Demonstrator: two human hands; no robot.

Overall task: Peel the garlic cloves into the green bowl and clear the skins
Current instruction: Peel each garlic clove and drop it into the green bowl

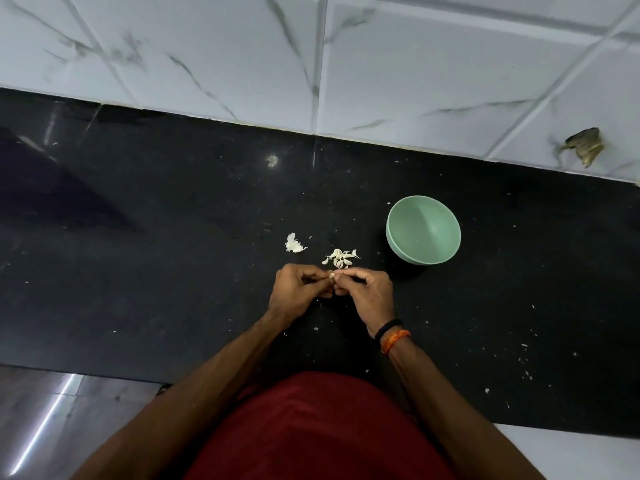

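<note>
A single garlic clove [331, 275] is pinched between the fingertips of both hands, held just above the black counter [173, 271] about midway along its length and a bit toward the front edge. The left hand [298, 289] is curled around its side of the clove and the right hand [367, 292] is curled the same way, thumbs and forefingers meeting on it, so both grips are closed on that one clove. Honestly the peel looks only just started, and the clove is too small to tell how much skin is off. For this bit, the clove is probably best kept steady by one hand while the papery skin is nicked at the tip and pulled away in strips by the other; squeezing hard is best avoided or it could get shot out. Just beyond the hands, a little pile of cloves [341, 258] is left waiting, with a bigger bit of skin [293, 244] lying beside it, further from the bowl. The green bowl [423, 233] is sat near the right hand, toward the wall edge, and looks empty, so the drop is a short reach. Tiny skin flecks are scattered along the counter's front edge, to be swept up later.
</note>
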